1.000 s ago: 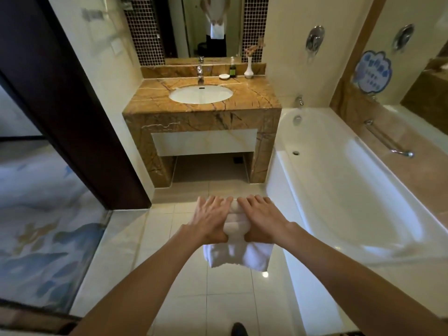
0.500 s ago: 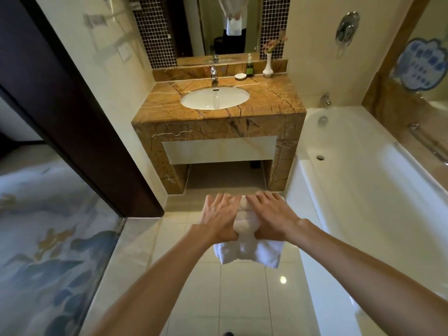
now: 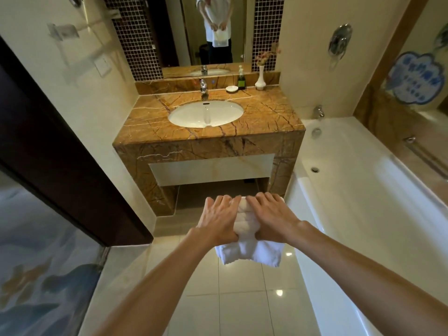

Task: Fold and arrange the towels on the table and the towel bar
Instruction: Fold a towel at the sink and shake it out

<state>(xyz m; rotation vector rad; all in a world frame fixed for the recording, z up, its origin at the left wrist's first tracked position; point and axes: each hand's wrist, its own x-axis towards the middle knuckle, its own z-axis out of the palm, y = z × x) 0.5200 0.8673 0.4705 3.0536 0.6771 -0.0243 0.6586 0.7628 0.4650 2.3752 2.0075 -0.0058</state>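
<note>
A small white towel (image 3: 247, 248) hangs in the air in front of me, folded, with its loose lower edge drooping over the floor tiles. My left hand (image 3: 218, 219) grips its left side and my right hand (image 3: 271, 219) grips its right side, fingers spread over the top. The brown marble vanity counter (image 3: 266, 112) with a white sink (image 3: 206, 113) stands straight ahead, beyond the hands. A metal bar (image 3: 426, 156) runs along the ledge past the bathtub at the right.
A white bathtub (image 3: 363, 190) fills the right side. A soap dish (image 3: 232, 88), green bottle (image 3: 241, 80) and white vase (image 3: 260, 78) stand at the counter's back. A dark door frame (image 3: 60, 166) is at the left. The mirror (image 3: 215, 30) reflects a person holding the towel.
The view has moved closer to the vanity and shifted left, so the counter looks larger. Both hands keep the same hold on the towel.
</note>
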